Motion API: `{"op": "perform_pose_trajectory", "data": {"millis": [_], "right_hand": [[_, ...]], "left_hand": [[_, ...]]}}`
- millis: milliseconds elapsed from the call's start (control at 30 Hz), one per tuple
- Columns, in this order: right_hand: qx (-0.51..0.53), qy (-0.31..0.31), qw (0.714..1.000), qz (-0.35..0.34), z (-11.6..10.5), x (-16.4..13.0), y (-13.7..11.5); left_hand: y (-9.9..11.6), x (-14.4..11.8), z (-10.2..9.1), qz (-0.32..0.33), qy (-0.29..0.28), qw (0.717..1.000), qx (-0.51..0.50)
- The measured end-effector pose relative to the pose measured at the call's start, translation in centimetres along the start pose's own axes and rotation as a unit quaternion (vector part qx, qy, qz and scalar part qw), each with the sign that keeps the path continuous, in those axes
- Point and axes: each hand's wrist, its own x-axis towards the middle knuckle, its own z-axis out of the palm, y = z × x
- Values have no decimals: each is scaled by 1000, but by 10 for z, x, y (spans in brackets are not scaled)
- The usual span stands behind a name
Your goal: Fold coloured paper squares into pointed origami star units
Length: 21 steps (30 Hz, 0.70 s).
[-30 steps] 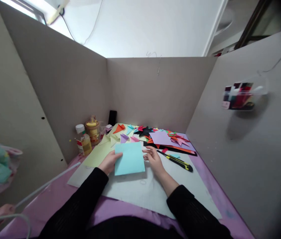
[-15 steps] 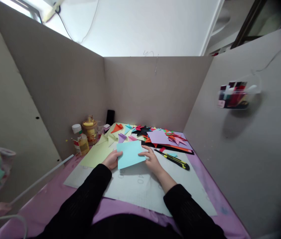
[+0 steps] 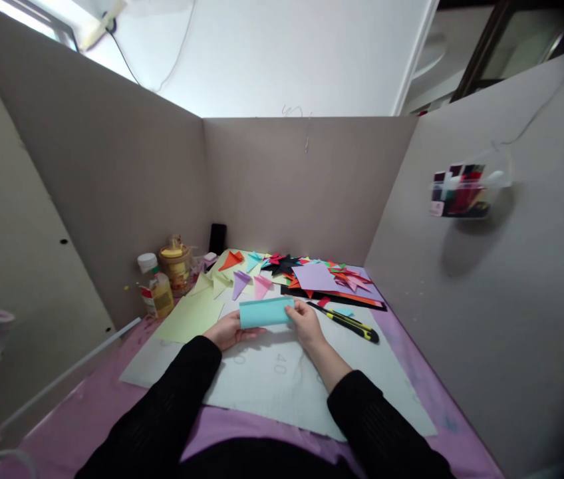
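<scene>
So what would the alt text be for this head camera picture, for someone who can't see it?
Two hands, left hand and right hand, hold a folded light blue paper above a grey cutting mat. Beyond lie a yellow utility knife, coloured folded paper pieces and glue bottles, inside grey partition walls.

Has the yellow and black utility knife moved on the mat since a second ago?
No. The utility knife lies at the same spot on the grey cutting mat, just below the black sheet; only the camera shifted.
</scene>
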Motion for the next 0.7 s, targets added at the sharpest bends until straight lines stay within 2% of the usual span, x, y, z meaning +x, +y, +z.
{"op": "perform_pose_trajectory", "data": {"millis": [167, 300, 533, 700], "right_hand": [[12, 29, 999, 3, 4, -1, 1], [-29, 64, 997, -24, 2, 0, 3], [-60, 89, 994, -36, -1, 1, 9], [-66, 93, 993, -33, -1, 0, 7]], "left_hand": [[2, 1, 3, 2, -5, 1000, 6], [6, 0, 7, 71, 18, 997, -13], [0, -4, 19, 181, 80, 970, 143], [-1, -3, 26, 193, 101, 960, 176]]}}
